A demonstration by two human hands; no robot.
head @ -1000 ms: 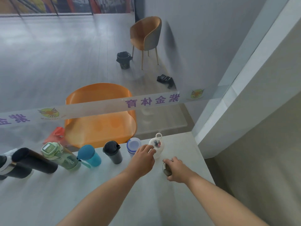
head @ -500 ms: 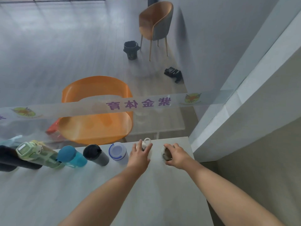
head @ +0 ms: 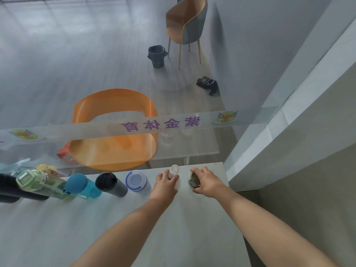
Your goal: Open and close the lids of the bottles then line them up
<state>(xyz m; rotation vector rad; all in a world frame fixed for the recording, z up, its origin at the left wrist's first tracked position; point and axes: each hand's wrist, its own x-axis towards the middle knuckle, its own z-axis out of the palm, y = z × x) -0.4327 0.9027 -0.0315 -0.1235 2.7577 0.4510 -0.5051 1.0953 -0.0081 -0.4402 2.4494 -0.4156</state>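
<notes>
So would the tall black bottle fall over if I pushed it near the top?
Probably. The black bottle stands tall and narrow, so a high push may tip it. It would likely knock the blue bottle close beside it.

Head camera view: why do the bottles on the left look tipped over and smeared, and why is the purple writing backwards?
Head view: the wide-angle lens bends the edges, so the green bottle and black bottle seem to lean and look soft; the purple lettering is on a glass pane, apparently read from behind, hence mirrored.
</notes>
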